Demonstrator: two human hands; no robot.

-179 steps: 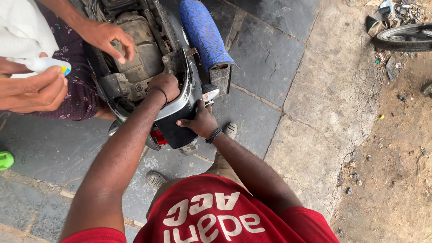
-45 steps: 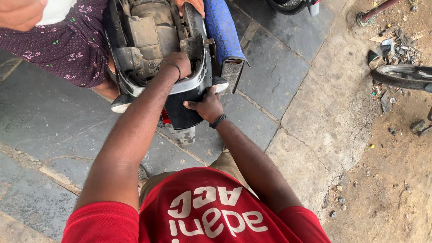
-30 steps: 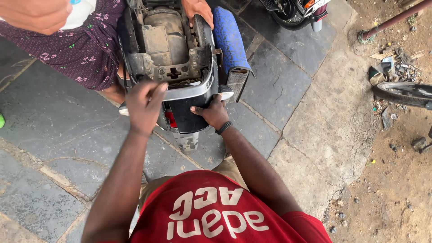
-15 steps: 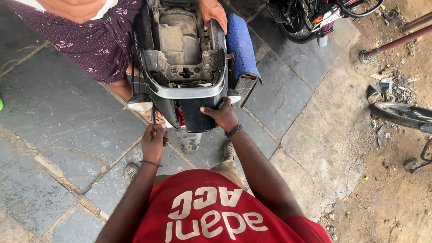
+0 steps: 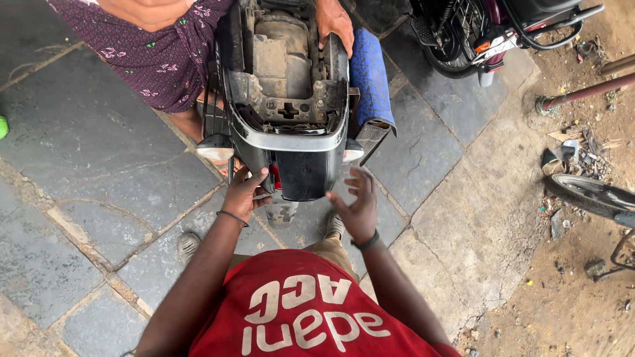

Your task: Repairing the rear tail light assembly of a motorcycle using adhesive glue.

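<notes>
Head view: left hand [image 5: 243, 196] grips the lower left edge of the scooter's black tail panel [image 5: 301, 173] by the red tail light [image 5: 274, 177]; right hand [image 5: 357, 205] is open, fingers spread, just off the panel's right side. Best to support both edges evenly, judging by the stance. No packages or signs; blue seat [image 5: 369, 74] is tipped up at right, and another person's hand [image 5: 333, 21] rests on the bodywork.

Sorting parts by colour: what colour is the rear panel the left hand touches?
Glossy black rear panel, with a red lamp beside the left hand. The head view shows it.
</notes>
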